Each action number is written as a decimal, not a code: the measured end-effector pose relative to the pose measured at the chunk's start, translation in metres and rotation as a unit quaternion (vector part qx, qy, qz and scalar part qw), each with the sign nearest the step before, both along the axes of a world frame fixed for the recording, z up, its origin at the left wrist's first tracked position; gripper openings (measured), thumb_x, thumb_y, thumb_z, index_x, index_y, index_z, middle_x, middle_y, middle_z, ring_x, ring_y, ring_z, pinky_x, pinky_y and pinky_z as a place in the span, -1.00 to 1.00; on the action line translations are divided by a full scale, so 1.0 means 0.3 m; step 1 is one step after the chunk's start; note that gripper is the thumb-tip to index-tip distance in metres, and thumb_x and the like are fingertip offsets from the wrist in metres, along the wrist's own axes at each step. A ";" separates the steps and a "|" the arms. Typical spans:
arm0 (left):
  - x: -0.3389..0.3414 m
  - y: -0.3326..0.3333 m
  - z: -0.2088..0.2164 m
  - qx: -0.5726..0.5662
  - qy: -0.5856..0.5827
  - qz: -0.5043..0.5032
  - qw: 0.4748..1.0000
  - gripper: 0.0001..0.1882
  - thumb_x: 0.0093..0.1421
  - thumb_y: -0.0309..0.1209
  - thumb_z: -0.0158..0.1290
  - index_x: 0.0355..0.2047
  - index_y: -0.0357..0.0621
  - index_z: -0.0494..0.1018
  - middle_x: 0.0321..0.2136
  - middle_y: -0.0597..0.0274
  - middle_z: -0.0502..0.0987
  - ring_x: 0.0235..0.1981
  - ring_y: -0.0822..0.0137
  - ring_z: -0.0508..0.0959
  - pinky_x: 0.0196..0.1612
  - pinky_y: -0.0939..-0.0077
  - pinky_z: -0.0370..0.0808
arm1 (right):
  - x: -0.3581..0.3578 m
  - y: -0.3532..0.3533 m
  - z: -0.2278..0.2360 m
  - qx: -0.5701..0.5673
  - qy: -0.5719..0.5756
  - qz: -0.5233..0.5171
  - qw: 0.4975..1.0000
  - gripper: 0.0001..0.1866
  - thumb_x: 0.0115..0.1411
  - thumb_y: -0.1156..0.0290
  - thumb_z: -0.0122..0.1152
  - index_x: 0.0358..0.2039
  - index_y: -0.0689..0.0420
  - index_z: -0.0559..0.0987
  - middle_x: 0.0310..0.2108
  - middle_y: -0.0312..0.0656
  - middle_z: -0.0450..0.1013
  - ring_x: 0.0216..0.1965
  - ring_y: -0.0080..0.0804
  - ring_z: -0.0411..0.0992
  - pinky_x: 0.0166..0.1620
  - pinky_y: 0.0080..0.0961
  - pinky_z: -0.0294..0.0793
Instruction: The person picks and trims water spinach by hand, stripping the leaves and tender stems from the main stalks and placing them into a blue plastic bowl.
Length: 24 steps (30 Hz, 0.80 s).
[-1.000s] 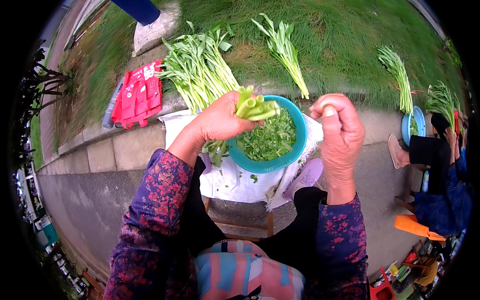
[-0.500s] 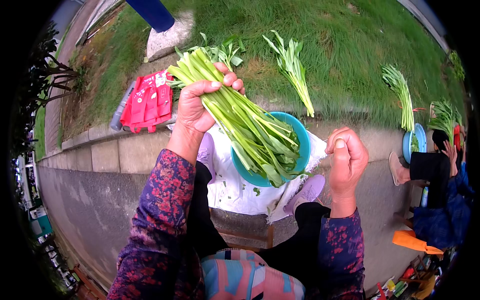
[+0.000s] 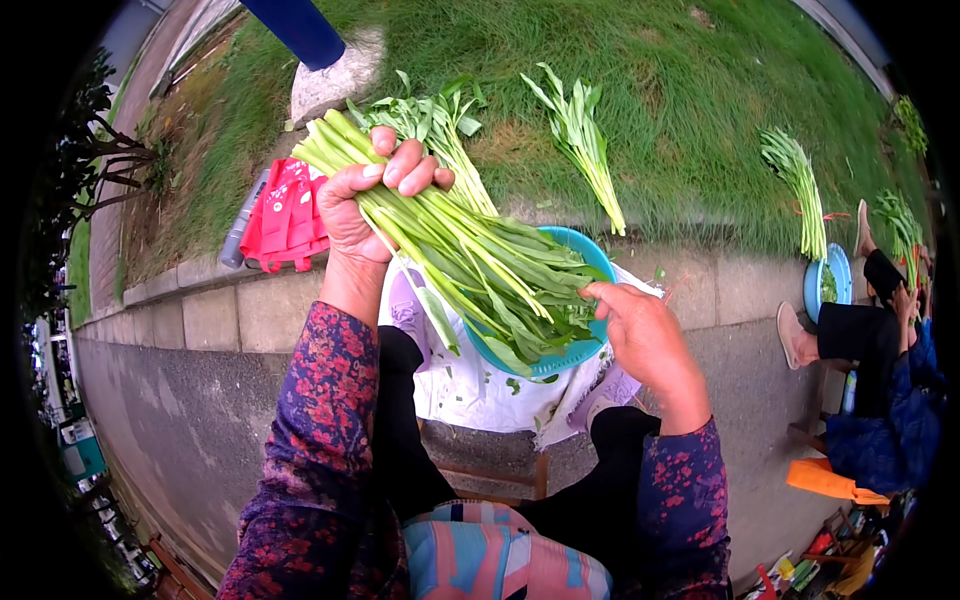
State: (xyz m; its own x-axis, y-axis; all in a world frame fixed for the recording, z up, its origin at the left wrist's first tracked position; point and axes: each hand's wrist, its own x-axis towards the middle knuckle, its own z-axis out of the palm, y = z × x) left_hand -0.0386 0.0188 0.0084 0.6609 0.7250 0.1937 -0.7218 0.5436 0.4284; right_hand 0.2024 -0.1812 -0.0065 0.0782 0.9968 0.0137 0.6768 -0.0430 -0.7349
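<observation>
My left hand [image 3: 375, 195] is wrapped round the stems of a thick bunch of leafy greens [image 3: 455, 240], with the pale cut ends pointing up and left. The leaves spread down to the right over a turquoise basin [image 3: 572, 357], where more leaf bits lie. At the leafy end, my right hand [image 3: 645, 335] pinches a leaf edge between thumb and forefinger; its other fingers are curled under. The basin stands on a white cloth [image 3: 470, 400] between my feet.
Two more bunches of greens, a nearer bunch [image 3: 435, 125] and a farther bunch [image 3: 590, 150], lie at the grass edge. A red bag [image 3: 288, 220] sits on the kerb at left. At right are another bunch [image 3: 795, 180], a blue basin [image 3: 843, 275] and a seated person [image 3: 875, 340] holding greens.
My left hand has shifted left and slightly down with the bunch. My right hand, closed and apart from the greens before, has come left and now touches a leaf at their tips.
</observation>
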 end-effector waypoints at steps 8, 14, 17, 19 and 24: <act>0.004 0.001 0.007 0.005 -0.001 -0.033 0.999 -0.80 -0.05 -0.40 0.07 -0.41 -0.06 0.29 -0.62 0.36 0.29 -0.57 0.41 0.33 -0.01 0.31 0.28 | 0.022 0.009 0.023 -0.082 -0.012 -0.010 0.996 -0.84 0.14 0.57 0.03 -0.25 0.21 0.51 -0.55 -0.10 0.44 -0.52 -0.22 0.44 -0.37 -0.41 0.42; 0.002 0.000 0.002 0.025 -0.004 -0.063 0.998 -0.78 -0.03 -0.38 0.08 -0.40 -0.06 0.28 -0.62 0.34 0.29 -0.56 0.39 0.35 0.00 0.25 0.31 | 0.006 0.022 0.013 0.011 0.016 -0.048 0.999 -0.88 0.14 0.53 0.03 -0.31 0.24 0.50 -0.45 -0.02 0.46 -0.41 -0.11 0.46 -0.31 -0.32 0.44; 0.010 -0.008 0.000 0.029 0.009 -0.065 0.997 -0.77 -0.01 -0.38 0.07 -0.35 -0.08 0.29 -0.58 0.30 0.32 -0.52 0.34 0.39 0.02 0.14 0.35 | -0.022 0.040 0.035 0.015 0.098 -0.052 0.994 -0.88 0.12 0.48 0.11 -0.34 0.24 0.51 -0.45 -0.05 0.47 -0.38 -0.19 0.48 -0.29 -0.35 0.44; 0.019 -0.017 -0.003 0.020 0.029 -0.055 0.998 -0.75 0.00 -0.38 0.06 -0.29 -0.09 0.32 -0.55 0.26 0.34 -0.48 0.30 0.41 0.04 0.07 0.37 | -0.048 0.053 0.041 0.017 0.165 -0.046 0.985 -0.86 0.12 0.45 0.18 -0.34 0.25 0.52 -0.46 -0.11 0.47 -0.38 -0.32 0.48 -0.29 -0.42 0.44; 0.056 -0.030 -0.031 0.026 0.033 -0.072 0.996 -0.72 0.10 -0.48 0.01 -0.14 -0.07 0.38 -0.37 0.11 0.45 -0.33 0.18 0.49 0.03 -0.01 0.40 | -0.133 0.068 0.056 0.003 0.296 -0.028 0.955 -0.75 0.11 0.36 0.25 -0.29 0.29 0.53 -0.40 -0.17 0.50 -0.28 -0.45 0.48 -0.17 -0.50 0.44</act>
